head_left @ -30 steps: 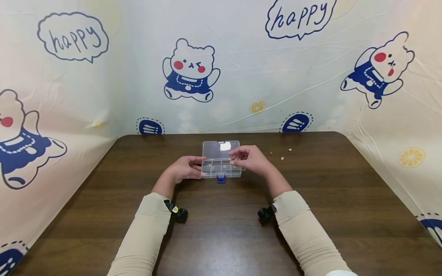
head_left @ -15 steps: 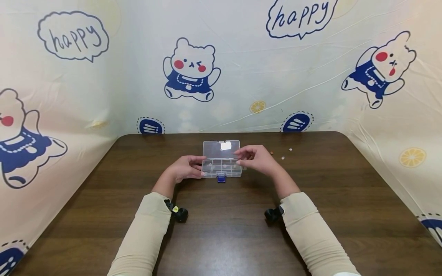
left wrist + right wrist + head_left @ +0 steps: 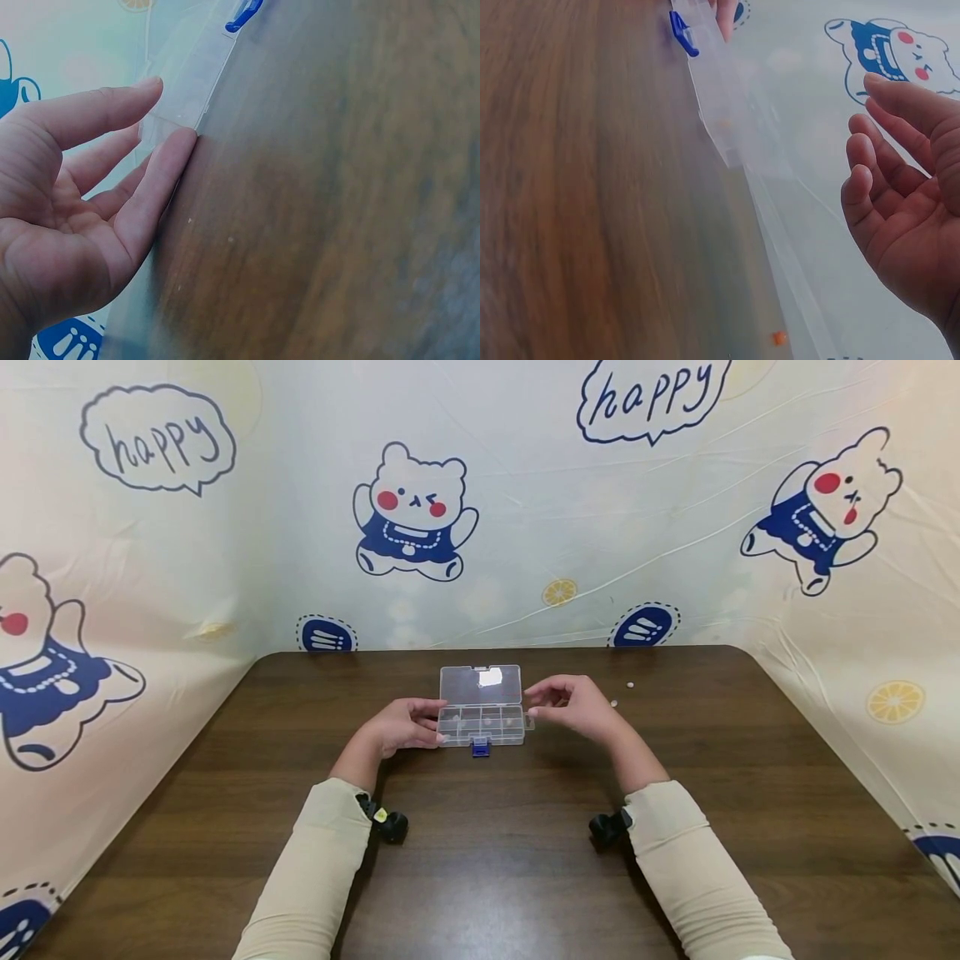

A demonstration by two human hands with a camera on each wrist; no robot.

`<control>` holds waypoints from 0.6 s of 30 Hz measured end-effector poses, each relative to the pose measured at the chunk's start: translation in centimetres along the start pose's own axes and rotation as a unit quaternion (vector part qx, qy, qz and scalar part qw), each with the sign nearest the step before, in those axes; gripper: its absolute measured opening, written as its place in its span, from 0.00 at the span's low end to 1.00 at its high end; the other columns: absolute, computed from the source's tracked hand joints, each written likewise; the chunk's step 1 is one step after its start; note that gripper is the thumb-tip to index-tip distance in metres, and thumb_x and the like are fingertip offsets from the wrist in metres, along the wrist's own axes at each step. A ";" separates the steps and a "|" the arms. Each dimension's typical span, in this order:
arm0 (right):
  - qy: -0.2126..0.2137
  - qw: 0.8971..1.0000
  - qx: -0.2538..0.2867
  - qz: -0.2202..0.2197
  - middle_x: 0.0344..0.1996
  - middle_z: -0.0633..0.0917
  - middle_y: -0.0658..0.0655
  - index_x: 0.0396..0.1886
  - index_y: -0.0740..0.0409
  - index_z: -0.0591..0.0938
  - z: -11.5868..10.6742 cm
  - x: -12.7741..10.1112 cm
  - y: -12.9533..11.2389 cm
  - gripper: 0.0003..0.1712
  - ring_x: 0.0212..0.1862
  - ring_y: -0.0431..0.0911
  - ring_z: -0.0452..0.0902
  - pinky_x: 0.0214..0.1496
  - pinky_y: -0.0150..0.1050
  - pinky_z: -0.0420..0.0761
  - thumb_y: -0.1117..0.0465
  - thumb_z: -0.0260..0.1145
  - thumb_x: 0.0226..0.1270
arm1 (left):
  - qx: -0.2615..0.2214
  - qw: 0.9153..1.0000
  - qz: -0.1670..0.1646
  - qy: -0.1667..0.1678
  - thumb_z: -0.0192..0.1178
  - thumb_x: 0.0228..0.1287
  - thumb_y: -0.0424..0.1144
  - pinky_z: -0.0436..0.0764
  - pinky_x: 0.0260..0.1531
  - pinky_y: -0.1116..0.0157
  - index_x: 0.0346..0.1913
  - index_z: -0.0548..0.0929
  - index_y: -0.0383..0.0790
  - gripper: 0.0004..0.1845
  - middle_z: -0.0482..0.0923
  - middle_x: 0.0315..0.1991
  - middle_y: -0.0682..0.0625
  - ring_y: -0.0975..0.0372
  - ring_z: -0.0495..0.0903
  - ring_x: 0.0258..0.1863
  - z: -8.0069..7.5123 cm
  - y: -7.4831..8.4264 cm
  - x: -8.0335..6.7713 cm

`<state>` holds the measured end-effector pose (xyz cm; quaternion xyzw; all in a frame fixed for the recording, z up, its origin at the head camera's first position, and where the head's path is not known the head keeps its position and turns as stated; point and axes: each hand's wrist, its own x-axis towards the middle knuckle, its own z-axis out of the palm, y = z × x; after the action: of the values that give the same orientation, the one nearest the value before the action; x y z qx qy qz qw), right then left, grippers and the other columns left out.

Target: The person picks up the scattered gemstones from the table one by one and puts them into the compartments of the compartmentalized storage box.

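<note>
Overhead, the backdrop [image 3: 525, 527] carries the word "happy" twice, hand-lettered in dark blue inside speech bubbles, one at upper left and one at upper right, among cartoon bears in blue dresses and small lemon slices. No writing can be read on the box itself.

Left hand [image 3: 401, 728] rests at the left end of the box [image 3: 481, 714]; its grip is loose, the fingers nearly straight, with the thumb over the box's top edge and a fingertip against its lower corner, as the left wrist view shows. Nothing is clasped inside the palm.

Right hand [image 3: 573, 703] hangs just beside the right end of the box, apart from it. Its grip is open, the fingers gently curved and the palm empty in the right wrist view.

Clear plastic makes up the box, which sits on the dark wooden tabletop [image 3: 480, 877] near its middle, between the two hands. Its lid [image 3: 480, 684] stands open toward the backdrop, and the tray is split into small compartments with tiny pieces in some, too small to tell apart. A blue clasp [image 3: 480, 747] juts from the near edge. Two small beads [image 3: 622, 693] lie loose on the tabletop to the right of the right hand.
</note>
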<state>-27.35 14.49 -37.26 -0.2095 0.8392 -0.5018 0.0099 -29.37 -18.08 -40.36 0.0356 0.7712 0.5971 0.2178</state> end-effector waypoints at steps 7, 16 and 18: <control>0.008 1.000 -0.008 0.002 0.39 0.84 0.57 0.46 0.58 0.86 -0.9 -0.7 -0.2 0.16 0.40 0.52 0.75 0.41 0.42 0.79 0.59 0.74 0.59 | 0.000 1.000 0.000 0.002 0.69 0.52 0.20 0.84 0.44 0.59 0.69 0.70 0.37 0.39 0.73 0.55 0.34 0.53 0.80 0.40 0.0 0.0 0.0; 0.008 1.000 -0.016 -0.002 0.41 0.84 0.65 0.48 0.67 0.84 -2.1 -2.6 -3.3 0.15 0.41 0.53 0.76 0.42 0.39 0.78 0.67 0.70 0.62 | 0.000 1.000 0.000 0.003 0.69 0.51 0.20 0.84 0.44 0.59 0.69 0.70 0.37 0.39 0.72 0.55 0.34 0.53 0.79 0.40 0.0 -0.1 0.0; 0.008 1.000 -0.014 -0.001 0.42 0.84 0.65 0.48 0.67 0.83 -2.4 -2.7 -3.0 0.15 0.41 0.53 0.77 0.42 0.38 0.79 0.66 0.70 0.62 | 0.000 1.000 0.000 0.003 0.69 0.51 0.20 0.84 0.44 0.59 0.69 0.70 0.38 0.39 0.72 0.55 0.34 0.53 0.80 0.40 0.0 -0.1 0.0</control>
<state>-24.41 16.22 -34.08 -0.2062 0.8459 -0.4919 0.0001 -29.39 -18.11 -40.45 0.0336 0.7721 0.5969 0.2154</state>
